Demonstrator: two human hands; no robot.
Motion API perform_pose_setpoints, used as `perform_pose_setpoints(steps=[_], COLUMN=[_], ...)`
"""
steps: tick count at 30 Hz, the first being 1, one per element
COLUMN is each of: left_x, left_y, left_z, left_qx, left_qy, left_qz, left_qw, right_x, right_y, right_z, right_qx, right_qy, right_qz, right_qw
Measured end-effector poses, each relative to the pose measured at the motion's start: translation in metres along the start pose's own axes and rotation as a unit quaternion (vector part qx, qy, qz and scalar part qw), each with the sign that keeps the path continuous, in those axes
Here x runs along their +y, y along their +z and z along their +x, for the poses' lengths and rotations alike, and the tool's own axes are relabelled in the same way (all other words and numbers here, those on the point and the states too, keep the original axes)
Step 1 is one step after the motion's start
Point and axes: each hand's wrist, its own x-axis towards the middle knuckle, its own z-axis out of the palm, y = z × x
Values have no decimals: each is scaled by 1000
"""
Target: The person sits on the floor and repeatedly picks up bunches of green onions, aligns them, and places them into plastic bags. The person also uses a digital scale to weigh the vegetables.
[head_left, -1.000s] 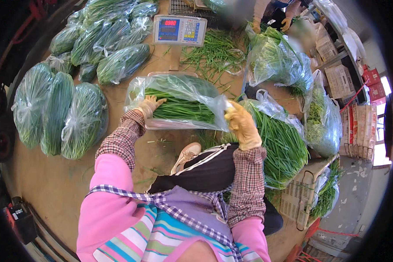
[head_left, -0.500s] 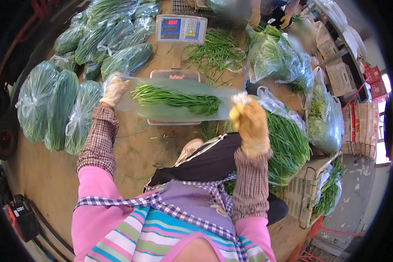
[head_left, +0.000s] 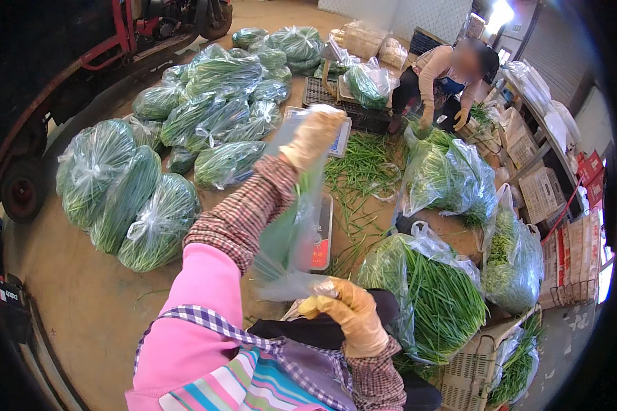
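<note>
A clear plastic bag (head_left: pixel 286 236) with long thin green stalks is stretched between my gloved hands, slanting from far to near. My left hand (head_left: pixel 314 139) is closed on its far end, raised in front of the scale's display unit (head_left: pixel 341 142). Close to my body, my right hand (head_left: pixel 355 318) pinches the bag's near end. The scale's platform (head_left: pixel 321 236) is beside the bag and partly hidden behind it. Right of my right hand sits a large open bag of green stalks (head_left: pixel 439 301).
Filled bags of greens (head_left: pixel 216 89) are heaped on the floor at the far left. Loose stalks (head_left: pixel 363 168) lie beyond the scale. A co-worker (head_left: pixel 439 72) bends over more bagged greens (head_left: pixel 445 171) at the far right. A plastic crate (head_left: pixel 467 370) is at the near right.
The bag has swung from level above the scale to a steep slant. My left hand went far and right, my right hand came nearer my body. The view has tilted up.
</note>
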Motion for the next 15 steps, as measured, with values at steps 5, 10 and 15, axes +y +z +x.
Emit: perform_pose_setpoints(steps=[5, 10, 15], left_x=[71, 109, 80], left_y=[-18, -15, 35], left_z=[-1, -52, -85], left_qx=[-174, -371, -225], left_qy=[116, -195, 143], left_qz=[-333, -830, -552], left_qw=[919, 368, 790], right_x=[30, 144, 103], right_y=[-12, -41, -95], right_z=[4, 22, -47], right_qx=[27, 118, 112], right_qy=[22, 36, -43], right_qz=[-34, -222, -168], right_qw=[999, 967, 978])
